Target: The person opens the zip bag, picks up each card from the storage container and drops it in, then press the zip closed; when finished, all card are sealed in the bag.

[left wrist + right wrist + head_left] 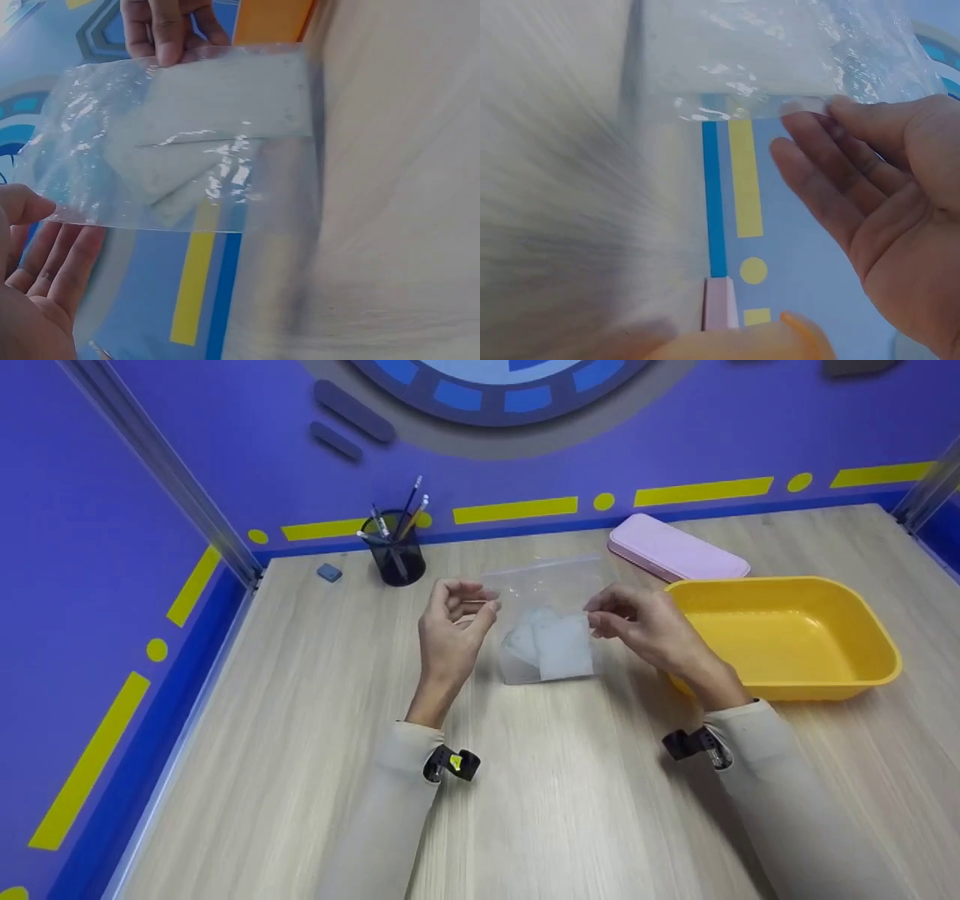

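Note:
A clear zip bag (536,585) hangs upright between my two hands over the table, its bottom edge close to the tabletop. Inside it lie overlapping flat whitish squares (564,649), fanned out in the left wrist view. My left hand (454,626) pinches the bag's left edge between thumb and fingers, the other fingers loosely bent. On the opposite edge, my right hand (645,622) pinches the plastic between thumb and index finger; its remaining fingers (817,169) extend below the bag in the right wrist view.
A yellow tray (795,690) stands beside my right forearm. Behind it lies a pink case (679,547). A black mesh cup (397,562) with pencils stands at the back left, near a small blue eraser (328,573). A blue-purple wall (525,472) borders the table's back.

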The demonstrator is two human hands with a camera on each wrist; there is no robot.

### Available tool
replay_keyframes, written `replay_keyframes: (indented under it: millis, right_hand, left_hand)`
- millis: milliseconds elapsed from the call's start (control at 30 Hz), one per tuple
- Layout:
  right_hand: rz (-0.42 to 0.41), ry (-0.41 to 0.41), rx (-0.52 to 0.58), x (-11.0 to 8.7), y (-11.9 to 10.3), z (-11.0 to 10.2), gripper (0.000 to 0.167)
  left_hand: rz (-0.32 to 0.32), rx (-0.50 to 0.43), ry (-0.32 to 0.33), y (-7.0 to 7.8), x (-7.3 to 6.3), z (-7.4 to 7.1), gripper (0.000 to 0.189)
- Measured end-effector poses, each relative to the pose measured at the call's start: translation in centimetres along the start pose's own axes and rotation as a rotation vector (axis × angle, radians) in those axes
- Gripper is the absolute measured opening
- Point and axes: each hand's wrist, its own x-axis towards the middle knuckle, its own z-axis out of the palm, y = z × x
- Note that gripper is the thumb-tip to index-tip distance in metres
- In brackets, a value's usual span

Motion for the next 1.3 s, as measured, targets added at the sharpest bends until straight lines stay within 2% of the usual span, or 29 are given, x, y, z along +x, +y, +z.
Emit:
replay_keyframes:
  millis: [367,567,733,967,1167,1300]
  right_hand:
    - [0.002,0.167,0.125,0.4,0.3,1.2,0.017]
    - [0.057,0.207,0.222,0.6,0.5,1.9,0.017]
    - [0.105,0.232,0.241,0.7,0.7,2.4,0.019]
    - [0.166,0.246,0.263,0.7,1.0,2.8,0.021]
    - [0.083,0.224,0.276,0.7,1.5,3.3,0.027]
    - [0.045,0.166,0.219,0.6,2.0,3.4,0.027]
  left_hand:
    - [-0.057,-0.071,-0.013,-1.7,-0.3,0.2,0.025]
    - [-0.130,-0.117,-0.005,-2.2,-0.2,0.3,0.028]
    - [-0.201,-0.164,0.005,-2.6,-0.3,0.1,0.027]
    - [-0.332,-0.183,-0.026,-3.5,-0.5,0.2,0.025]
    - [-0.386,-0.154,-0.028,-4.3,-0.6,0.2,0.033]
    - [-0.408,-0.134,-0.035,-4.6,-0.7,0.1,0.038]
